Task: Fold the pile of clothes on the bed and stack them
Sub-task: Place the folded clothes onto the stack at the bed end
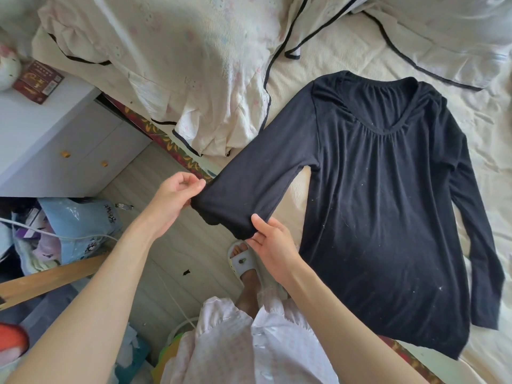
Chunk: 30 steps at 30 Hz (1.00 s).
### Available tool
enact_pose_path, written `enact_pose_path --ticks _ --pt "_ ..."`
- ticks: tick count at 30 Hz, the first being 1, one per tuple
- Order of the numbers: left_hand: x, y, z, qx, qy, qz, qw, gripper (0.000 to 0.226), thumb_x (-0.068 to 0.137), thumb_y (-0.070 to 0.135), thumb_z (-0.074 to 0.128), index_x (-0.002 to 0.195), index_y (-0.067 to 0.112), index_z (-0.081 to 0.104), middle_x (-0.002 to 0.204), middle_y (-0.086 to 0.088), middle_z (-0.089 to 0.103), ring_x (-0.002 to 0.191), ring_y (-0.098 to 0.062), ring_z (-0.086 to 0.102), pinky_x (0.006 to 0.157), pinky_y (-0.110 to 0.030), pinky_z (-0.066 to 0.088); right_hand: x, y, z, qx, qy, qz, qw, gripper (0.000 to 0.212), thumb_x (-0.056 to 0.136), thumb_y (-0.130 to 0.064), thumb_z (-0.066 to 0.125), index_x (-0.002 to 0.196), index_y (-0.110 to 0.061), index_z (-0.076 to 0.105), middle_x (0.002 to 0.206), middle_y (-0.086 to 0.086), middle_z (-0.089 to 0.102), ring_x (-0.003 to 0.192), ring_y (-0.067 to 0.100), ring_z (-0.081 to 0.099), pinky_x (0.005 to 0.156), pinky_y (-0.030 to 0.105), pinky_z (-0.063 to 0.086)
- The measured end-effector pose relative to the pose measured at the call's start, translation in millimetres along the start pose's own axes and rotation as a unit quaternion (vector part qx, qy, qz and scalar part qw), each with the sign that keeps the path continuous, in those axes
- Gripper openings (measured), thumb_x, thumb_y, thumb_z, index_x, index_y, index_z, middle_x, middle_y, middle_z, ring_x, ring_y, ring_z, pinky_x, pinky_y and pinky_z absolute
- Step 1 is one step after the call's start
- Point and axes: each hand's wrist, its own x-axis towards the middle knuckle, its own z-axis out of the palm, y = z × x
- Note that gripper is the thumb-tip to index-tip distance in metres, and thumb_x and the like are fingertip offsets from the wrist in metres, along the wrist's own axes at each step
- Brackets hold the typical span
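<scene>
The bed [346, 59] is filling the upper and right part of the view, covered with a cream sheet. A pale quilt [171, 65] with black piping is lying bunched across its upper left, and a second piece of pale bedding with black trim is lying at the upper right.

A black top [388, 203] is lying flat on the bed, front up, neckline toward the far side. Its right-side sleeve is lying straight along the body. Its other sleeve [249, 189] is extending off the bed edge, stretched out above the floor [166, 245].

The left hand [177, 195] is pinching the upper corner of the sleeve cuff between thumb and curled fingers. The right hand [273, 245] is holding the lower corner of the cuff, thumb on top of the fabric and fingers beneath. Both hands are keeping the cuff spread between them.

A white cabinet [55, 139] is standing at the left, carrying a red box [38, 81]. A blue bag [83, 225] is sitting on the floor below it, among other clutter. A foot in a white slipper [243, 261] is standing beside the bed, just below the right hand.
</scene>
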Motion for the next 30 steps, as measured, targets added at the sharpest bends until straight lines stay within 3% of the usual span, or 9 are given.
enact_pose_path --ticks 2,6,8,12,16,18,21,25,30 --pt "2.7 5.2 -8.2 0.082 -0.061 -0.021 0.995 0.012 0.091 0.024 0.059 0.101 0.020 0.060 0.089 0.007 0.071 0.082 -0.005 0.066 0.076 -0.019 0.045 -0.1 0.1 0.4 -0.001 0.003 0.005 1.000 0.009 0.097 -0.015 0.052 0.093 -0.016 0.060 0.063 -0.011 0.066 0.061 0.003 0.065 0.068 0.021 0.051" --pt "-1.0 11.2 -15.6 0.266 -0.168 -0.094 0.945 0.018 0.089 0.033 0.061 0.096 0.018 0.069 0.095 0.003 0.073 0.092 -0.007 0.067 0.085 -0.021 0.045 -1.2 -4.5 6.5 0.009 0.021 0.002 1.000 0.018 0.096 -0.015 0.055 0.110 -0.007 0.062 0.102 0.007 0.072 0.098 0.020 0.067 0.094 0.036 0.051" --pt "-3.3 11.0 -19.4 0.295 -0.103 -0.071 0.947 0.022 0.090 0.036 0.060 0.093 0.016 0.069 0.096 0.001 0.071 0.095 -0.010 0.063 0.088 -0.027 0.042 -2.6 -7.4 10.3 0.021 0.033 0.012 0.999 0.016 0.095 -0.015 0.055 0.107 -0.005 0.061 0.108 0.012 0.068 0.105 0.025 0.065 0.100 0.040 0.048" --pt "-11.1 12.7 -20.5 0.225 0.054 0.034 0.972 0.011 0.089 0.031 0.062 0.086 0.021 0.066 0.082 0.008 0.070 0.083 -0.003 0.062 0.069 -0.017 0.040 -5.6 -10.8 15.2 0.045 0.029 0.027 0.998 0.017 0.095 -0.013 0.056 0.108 -0.003 0.057 0.112 0.016 0.065 0.104 0.025 0.064 0.103 0.041 0.045" --pt "-13.3 14.5 -10.8 0.230 0.027 0.019 0.973 0.005 0.087 0.035 0.064 0.088 0.030 0.066 0.089 0.013 0.069 0.088 0.001 0.060 0.072 -0.017 0.041 -9.8 -14.5 17.8 0.057 0.018 0.019 0.998 0.036 0.094 -0.012 0.056 0.126 0.003 0.049 0.128 0.016 0.058 0.118 0.027 0.057 0.106 0.040 0.042" --pt "-13.4 13.9 -3.0 0.256 0.025 0.003 0.966 0.012 0.087 0.033 0.065 0.095 0.025 0.068 0.092 0.011 0.067 0.092 -0.004 0.060 0.077 -0.020 0.042 -12.5 -17.5 13.5 0.062 0.021 0.014 0.998 0.030 0.094 -0.011 0.057 0.118 0.005 0.050 0.125 0.015 0.059 0.121 0.028 0.055 0.104 0.036 0.044" --pt "-17.1 27.8 17.3 0.266 0.096 0.079 0.956 0.009 0.089 0.028 0.063 0.096 0.021 0.065 0.088 0.012 0.064 0.089 -0.006 0.059 0.074 -0.019 0.042 -19.4 -28.1 1.8 0.073 0.010 -0.008 0.997 0.007 0.094 -0.010 0.055 0.097 -0.004 0.054 0.108 0.014 0.069 0.109 0.025 0.063 0.099 0.033 0.047" --pt "-22.0 75.1 72.1 0.232 0.117 0.210 0.942 0.001 0.089 0.028 0.062 0.089 0.027 0.062 0.081 0.019 0.062 0.077 0.010 0.058 0.069 -0.006 0.042 -30.3 -51.8 -20.8 0.126 -0.002 -0.061 0.990 0.007 0.095 -0.008 0.051 0.095 -0.007 0.058 0.091 0.010 0.068 0.082 0.017 0.069 0.092 0.029 0.051" --pt "-15.2 122.5 181.6 0.274 0.051 0.335 0.900 0.010 0.090 0.022 0.063 0.094 0.014 0.068 0.077 0.020 0.059 0.075 0.013 0.056 0.068 -0.002 0.039 -45.9 -90.4 -70.8 0.238 0.039 -0.102 0.965 0.020 0.099 -0.007 0.043 0.113 -0.001 0.055 0.104 0.019 0.066 0.099 0.031 0.064 0.092 0.038 0.050"
